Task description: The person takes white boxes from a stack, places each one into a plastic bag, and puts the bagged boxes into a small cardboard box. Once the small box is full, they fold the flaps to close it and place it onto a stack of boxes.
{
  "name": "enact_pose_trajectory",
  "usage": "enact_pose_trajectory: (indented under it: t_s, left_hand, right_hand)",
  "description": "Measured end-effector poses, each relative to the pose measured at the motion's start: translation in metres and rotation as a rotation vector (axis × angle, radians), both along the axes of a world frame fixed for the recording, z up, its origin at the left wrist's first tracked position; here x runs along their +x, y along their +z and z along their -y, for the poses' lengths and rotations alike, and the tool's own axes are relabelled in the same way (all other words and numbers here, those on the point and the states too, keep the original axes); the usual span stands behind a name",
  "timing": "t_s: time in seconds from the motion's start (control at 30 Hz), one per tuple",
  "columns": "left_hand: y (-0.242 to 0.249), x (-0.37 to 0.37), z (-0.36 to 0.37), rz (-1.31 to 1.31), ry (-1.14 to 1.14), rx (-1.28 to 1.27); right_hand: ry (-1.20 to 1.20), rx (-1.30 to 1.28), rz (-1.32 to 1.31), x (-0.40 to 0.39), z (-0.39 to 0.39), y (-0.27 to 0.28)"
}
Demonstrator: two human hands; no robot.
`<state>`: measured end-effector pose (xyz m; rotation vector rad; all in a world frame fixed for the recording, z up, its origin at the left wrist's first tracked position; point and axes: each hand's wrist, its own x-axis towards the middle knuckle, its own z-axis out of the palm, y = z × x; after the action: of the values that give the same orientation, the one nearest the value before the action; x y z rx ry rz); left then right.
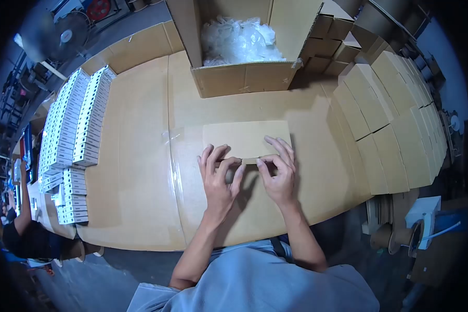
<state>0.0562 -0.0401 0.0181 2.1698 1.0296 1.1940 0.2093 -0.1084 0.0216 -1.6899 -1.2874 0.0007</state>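
Observation:
A flat brown cardboard box (pixel 247 135) lies in front of me on the cardboard-covered table. At its near edge a small cardboard flap (pixel 250 161) is pinched from both sides. My left hand (pixel 219 169) grips the flap's left end between thumb and index finger, its other fingers curled above the box. My right hand (pixel 279 169) pinches the right end the same way, with its remaining fingers over the box's right part.
An open carton (pixel 244 79) holding clear plastic bags (pixel 239 39) stands at the back. Small white boxes (pixel 67 122) are stacked in rows at left, brown boxes (pixel 395 125) at right. A co-worker (pixel 28 234) is at far left.

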Motion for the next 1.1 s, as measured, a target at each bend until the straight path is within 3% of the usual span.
enact_pose_trajectory:
  t_s: [0.3, 0.4, 0.57, 0.7, 0.8, 0.87, 0.97, 1.0, 1.1]
  left_hand:
    - [-0.005, 0.013, -0.003, 0.046, 0.067, 0.007]
    - [-0.005, 0.016, -0.007, 0.118, 0.096, -0.005]
    - [0.007, 0.001, -0.028, 0.001, -0.009, 0.141]
    - [0.019, -0.001, -0.060, -0.144, -0.211, 0.119]
    - [0.008, 0.001, -0.060, 0.012, -0.223, -0.140]
    - [0.015, 0.000, -0.050, 0.060, -0.139, -0.040]
    - [-0.022, -0.012, -0.049, 0.412, -0.156, -0.379]
    - [-0.033, -0.021, -0.044, 0.392, -0.191, -0.573]
    - [-0.053, -0.018, -0.043, 0.278, -0.205, -0.550]
  right_hand:
    - [-0.034, 0.031, -0.078, -0.004, -0.005, -0.009]
    - [0.024, 0.004, 0.048, 0.003, 0.001, 0.001]
    - [0.127, -0.101, 0.112, 0.047, -0.006, 0.014]
    - [0.305, -0.189, 0.145, 0.071, -0.028, 0.032]
    - [0.323, -0.254, 0.117, 0.074, -0.030, 0.034]
    - [0.284, -0.282, 0.113, 0.071, -0.025, 0.030]
    - [0.379, -0.251, 0.075, 0.079, -0.017, 0.021]
    - [0.365, -0.273, 0.140, 0.081, -0.010, 0.017]
    - [0.304, -0.306, 0.017, 0.083, 0.013, 0.012]
